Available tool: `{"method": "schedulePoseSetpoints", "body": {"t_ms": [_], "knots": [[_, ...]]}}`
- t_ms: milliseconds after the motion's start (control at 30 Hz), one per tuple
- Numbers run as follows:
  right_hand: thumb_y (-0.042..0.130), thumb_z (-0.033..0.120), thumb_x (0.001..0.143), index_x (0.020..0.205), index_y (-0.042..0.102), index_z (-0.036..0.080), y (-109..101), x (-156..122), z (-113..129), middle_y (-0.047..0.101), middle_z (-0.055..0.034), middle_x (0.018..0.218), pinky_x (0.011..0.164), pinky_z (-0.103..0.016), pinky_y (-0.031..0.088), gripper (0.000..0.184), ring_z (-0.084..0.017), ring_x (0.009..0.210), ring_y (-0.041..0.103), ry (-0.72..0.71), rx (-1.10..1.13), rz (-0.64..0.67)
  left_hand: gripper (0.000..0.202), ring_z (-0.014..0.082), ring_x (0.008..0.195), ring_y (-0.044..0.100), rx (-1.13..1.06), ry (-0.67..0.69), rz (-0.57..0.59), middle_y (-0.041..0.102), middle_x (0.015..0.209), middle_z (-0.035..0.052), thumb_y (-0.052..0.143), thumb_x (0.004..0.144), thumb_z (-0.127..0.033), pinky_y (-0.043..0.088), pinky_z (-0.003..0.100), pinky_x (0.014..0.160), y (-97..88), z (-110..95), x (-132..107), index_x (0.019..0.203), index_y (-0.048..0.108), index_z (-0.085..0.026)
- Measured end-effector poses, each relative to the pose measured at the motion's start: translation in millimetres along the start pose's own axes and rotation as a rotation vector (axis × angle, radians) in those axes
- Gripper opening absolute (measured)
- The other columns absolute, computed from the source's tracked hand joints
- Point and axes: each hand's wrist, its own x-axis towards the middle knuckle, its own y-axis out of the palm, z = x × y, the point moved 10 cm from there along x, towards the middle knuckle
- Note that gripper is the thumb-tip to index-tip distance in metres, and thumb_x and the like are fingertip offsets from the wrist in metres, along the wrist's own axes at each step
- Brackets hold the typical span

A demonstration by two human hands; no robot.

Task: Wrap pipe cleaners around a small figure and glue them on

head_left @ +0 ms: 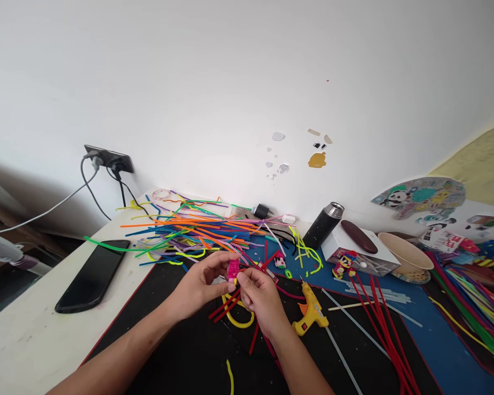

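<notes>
Between finger and thumb, my left hand [200,282] grips a small magenta pipe-cleaner figure [233,269]. My right hand [260,296] pinches a tiny yellow pipe-cleaner piece [236,280] against the figure's lower end; its fingertips partly hide the contact. Below the hands lie a curved yellow pipe cleaner [241,325] and some red pipe cleaners [226,308] on the black mat [181,351]. A yellow glue gun [312,314] rests to the right of my right hand, its clear glue stick [341,356] poking out behind.
Heaped pipe cleaners [197,230] spread along the back. A phone [93,277] lies on the left. At the back right stand a black flask [324,224], a white box [337,247], a finished little figure [345,265] and a bowl [405,252]. Red pipe cleaners [389,334] lie at right.
</notes>
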Motion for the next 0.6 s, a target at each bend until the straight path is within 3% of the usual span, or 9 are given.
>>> {"method": "schedulePoseSetpoints", "body": {"t_ms": [267, 400, 500, 600], "knots": [[0.080, 0.066, 0.082, 0.080, 0.067, 0.016, 22, -6, -2, 0.048, 0.0080, 0.049, 0.042, -0.023, 0.013, 0.052, -0.004, 0.039, 0.025, 0.058, 0.148, 0.151, 0.050, 0.0252, 0.104, 0.066, -0.058, -0.042, -0.079, 0.073, 0.118, 0.0082, 0.094, 0.071, -0.029, 0.054, 0.038, 0.095, -0.6, 2, -5, 0.119, 0.080, -0.025], [0.079, 0.063, 0.084, 0.091, 0.075, 0.014, 30, -9, -1, 0.047, 0.0084, 0.048, 0.042, -0.023, 0.016, 0.049, -0.005, 0.039, 0.024, 0.065, 0.226, 0.203, 0.056, 0.0235, 0.096, 0.068, -0.221, -0.131, -0.118, 0.076, 0.113, 0.0074, 0.096, 0.067, -0.028, 0.056, 0.035, 0.088, 6.1, 14, -10, 0.121, 0.080, -0.026], [0.080, 0.059, 0.086, 0.091, 0.075, 0.015, 30, -8, 0, 0.045, 0.0092, 0.047, 0.043, -0.023, 0.016, 0.045, -0.005, 0.039, 0.024, 0.055, 0.265, 0.205, 0.058, 0.0237, 0.095, 0.069, -0.315, -0.179, -0.120, 0.078, 0.105, 0.0067, 0.096, 0.069, -0.031, 0.056, 0.035, 0.088, 11.9, 23, -12, 0.124, 0.079, -0.028], [0.082, 0.058, 0.083, 0.081, 0.071, 0.015, 22, -7, 1, 0.040, 0.0109, 0.044, 0.043, -0.023, 0.013, 0.045, -0.004, 0.039, 0.022, 0.048, 0.252, 0.159, 0.055, 0.0254, 0.105, 0.068, -0.207, -0.163, -0.119, 0.077, 0.114, 0.0075, 0.094, 0.071, -0.031, 0.055, 0.036, 0.095, 8.3, 23, -11, 0.123, 0.078, -0.027]]}}
